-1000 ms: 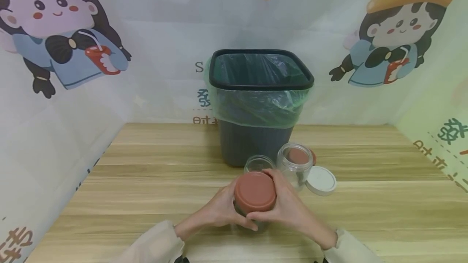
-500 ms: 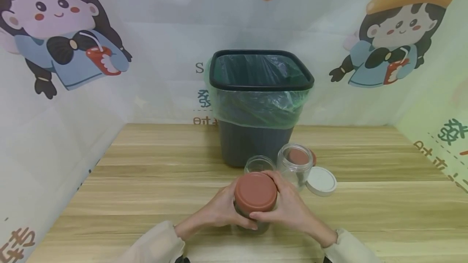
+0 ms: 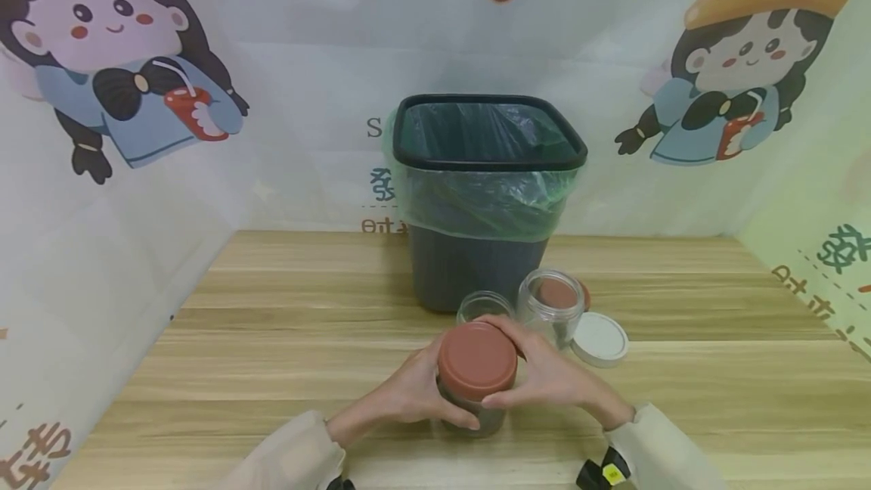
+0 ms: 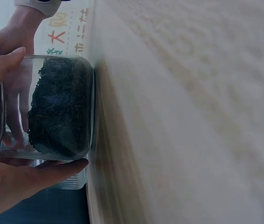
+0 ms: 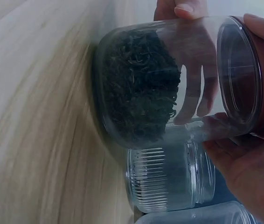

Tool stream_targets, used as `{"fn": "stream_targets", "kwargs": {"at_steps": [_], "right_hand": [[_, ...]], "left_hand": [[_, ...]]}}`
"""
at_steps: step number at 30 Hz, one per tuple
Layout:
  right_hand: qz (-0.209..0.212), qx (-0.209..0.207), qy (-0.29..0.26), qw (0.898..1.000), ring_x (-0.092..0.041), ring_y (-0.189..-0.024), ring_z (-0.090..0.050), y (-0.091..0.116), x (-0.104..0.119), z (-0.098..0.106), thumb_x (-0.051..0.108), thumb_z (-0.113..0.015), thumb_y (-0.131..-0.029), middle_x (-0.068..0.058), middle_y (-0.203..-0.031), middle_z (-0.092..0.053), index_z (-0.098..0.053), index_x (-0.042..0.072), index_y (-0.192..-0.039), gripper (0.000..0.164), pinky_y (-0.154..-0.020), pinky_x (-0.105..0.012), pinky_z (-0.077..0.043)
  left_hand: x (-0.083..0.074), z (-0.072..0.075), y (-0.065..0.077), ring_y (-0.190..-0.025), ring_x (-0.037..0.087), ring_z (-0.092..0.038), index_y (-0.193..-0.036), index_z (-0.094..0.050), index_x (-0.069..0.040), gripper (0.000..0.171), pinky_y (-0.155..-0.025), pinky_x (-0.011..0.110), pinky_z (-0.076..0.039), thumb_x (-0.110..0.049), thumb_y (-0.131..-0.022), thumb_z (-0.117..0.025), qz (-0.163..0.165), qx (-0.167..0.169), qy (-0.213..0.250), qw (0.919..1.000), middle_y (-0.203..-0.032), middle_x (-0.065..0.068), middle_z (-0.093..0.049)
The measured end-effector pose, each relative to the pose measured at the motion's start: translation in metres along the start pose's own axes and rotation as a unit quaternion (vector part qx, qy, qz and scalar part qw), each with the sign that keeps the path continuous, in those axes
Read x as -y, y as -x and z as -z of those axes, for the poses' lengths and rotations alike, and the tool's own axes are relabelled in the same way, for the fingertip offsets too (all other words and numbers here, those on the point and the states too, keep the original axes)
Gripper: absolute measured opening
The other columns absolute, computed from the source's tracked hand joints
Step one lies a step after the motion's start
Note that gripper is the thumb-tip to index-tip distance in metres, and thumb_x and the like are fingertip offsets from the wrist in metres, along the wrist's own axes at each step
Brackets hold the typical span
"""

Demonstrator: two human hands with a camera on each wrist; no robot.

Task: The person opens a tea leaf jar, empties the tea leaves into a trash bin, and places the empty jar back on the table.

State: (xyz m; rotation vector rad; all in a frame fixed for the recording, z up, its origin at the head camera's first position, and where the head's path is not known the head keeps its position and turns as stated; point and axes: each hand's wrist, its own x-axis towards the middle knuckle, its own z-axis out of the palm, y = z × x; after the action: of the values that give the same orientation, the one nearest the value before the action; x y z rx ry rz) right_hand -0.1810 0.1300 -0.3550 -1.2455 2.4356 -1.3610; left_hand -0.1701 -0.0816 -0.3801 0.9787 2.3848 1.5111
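A clear glass jar [image 4: 62, 109] with dark, dried tea-like leaves in its lower part stands upright on the wooden table. Its round reddish-brown lid [image 3: 478, 360] sits on top. From the left, my left hand [image 3: 420, 388] grips the jar's glass body, thumb across the front. My right hand [image 3: 544, 373] holds the lid from the right, its fingers round the far edge and its thumb at the near side. Behind the jar stands a ribbed, lidless glass jar [image 5: 153, 179], partly hidden in the head view.
A larger lidless glass jar [image 3: 548, 316] stands to the right, with a reddish lid [image 3: 586, 295] behind it. Beside it lies a white lid [image 3: 600, 339]. At the back is a dark bin [image 3: 476, 267] lined with a green bag. Printed sheeting [image 3: 306, 119] encloses the table [image 3: 292, 308].
My right hand has turned on the lid, its thumb shifting to the right and its wrist swinging outward. My left hand and the jar stay nearly in place. The head view has shifted slightly.
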Motion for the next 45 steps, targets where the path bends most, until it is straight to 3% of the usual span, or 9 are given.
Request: {"fn": "stream_targets", "kwargs": {"at_steps": [5,11,16,22,28,37,45], "right_hand": [[-0.026,-0.01,-0.002,1.0,-0.016,-0.114,-0.046,0.004,0.003,-0.004,0.023,-0.078,-0.067,-0.001,-0.127,-0.047,-0.029,0.014,-0.137,0.086,-0.093,-0.038,-0.04],[-0.054,-0.098,0.039,0.993,-0.022,-0.107,-0.05,0.006,0.012,-0.018,0.027,-0.082,-0.061,-0.007,-0.121,-0.051,-0.029,0.002,-0.133,0.093,-0.087,-0.042,-0.042],[-0.046,-0.171,0.102,0.979,-0.021,-0.099,-0.053,0.005,0.018,-0.03,0.03,-0.084,-0.056,-0.008,-0.113,-0.052,-0.032,0.0,-0.126,0.092,-0.082,-0.039,-0.046],[-0.002,-0.199,0.135,0.971,-0.018,-0.097,-0.05,0.003,0.017,-0.035,0.03,-0.084,-0.056,-0.006,-0.111,-0.048,-0.039,0.002,-0.12,0.083,-0.079,-0.037,-0.046],[0.008,-0.182,0.13,0.975,-0.014,-0.098,-0.049,0.001,0.013,-0.032,0.031,-0.083,-0.058,-0.001,-0.112,-0.048,-0.043,0.005,-0.119,0.078,-0.08,-0.036,-0.046],[0.002,-0.077,0.061,0.995,-0.014,-0.104,-0.048,-0.001,0.009,-0.016,0.027,-0.08,-0.061,0.001,-0.119,-0.046,-0.038,0.013,-0.128,0.08,-0.086,-0.035,-0.044],[-0.015,-0.022,0.037,0.999,-0.016,-0.112,-0.045,0.0,0.01,-0.008,0.027,-0.077,-0.067,0.0,-0.127,-0.043,-0.028,0.017,-0.136,0.086,-0.091,-0.042,-0.04]], "left_hand": [[-0.001,-0.001,0.001,-0.113,0.011,-0.046,-0.133,-0.032,-0.017,0.095,-0.097,0.032,-0.036,-0.018,-0.054,-0.085,0.008,0.001,0.007,0.9999,-0.124,-0.005,-0.049],[-0.001,-0.002,0.001,-0.114,0.014,-0.046,-0.133,-0.031,-0.017,0.093,-0.097,0.034,-0.037,-0.018,-0.056,-0.084,0.002,0.008,0.021,0.9997,-0.125,-0.003,-0.048],[-0.001,-0.001,0.001,-0.113,0.01,-0.046,-0.133,-0.032,-0.022,0.093,-0.096,0.033,-0.037,-0.019,-0.057,-0.084,0.008,0.008,0.027,0.9996,-0.124,-0.008,-0.048],[-0.001,-0.001,0.001,-0.113,0.01,-0.046,-0.132,-0.033,-0.021,0.093,-0.096,0.032,-0.037,-0.019,-0.055,-0.085,0.008,0.006,0.021,0.9997,-0.123,-0.009,-0.048],[0.0,-0.001,0.001,-0.113,0.01,-0.046,-0.132,-0.033,-0.02,0.093,-0.096,0.032,-0.036,-0.019,-0.055,-0.085,0.012,0.005,0.016,0.9998,-0.123,-0.009,-0.049],[0.001,0.001,0.001,-0.114,0.011,-0.045,-0.133,-0.031,-0.018,0.095,-0.097,0.032,-0.036,-0.017,-0.055,-0.085,0.014,0.012,0.018,0.9997,-0.124,-0.007,-0.048],[0.002,0.001,0.001,-0.116,0.011,-0.044,-0.134,-0.029,-0.017,0.096,-0.098,0.031,-0.036,-0.016,-0.056,-0.084,0.001,0.017,0.024,0.9996,-0.127,-0.007,-0.046]]}}
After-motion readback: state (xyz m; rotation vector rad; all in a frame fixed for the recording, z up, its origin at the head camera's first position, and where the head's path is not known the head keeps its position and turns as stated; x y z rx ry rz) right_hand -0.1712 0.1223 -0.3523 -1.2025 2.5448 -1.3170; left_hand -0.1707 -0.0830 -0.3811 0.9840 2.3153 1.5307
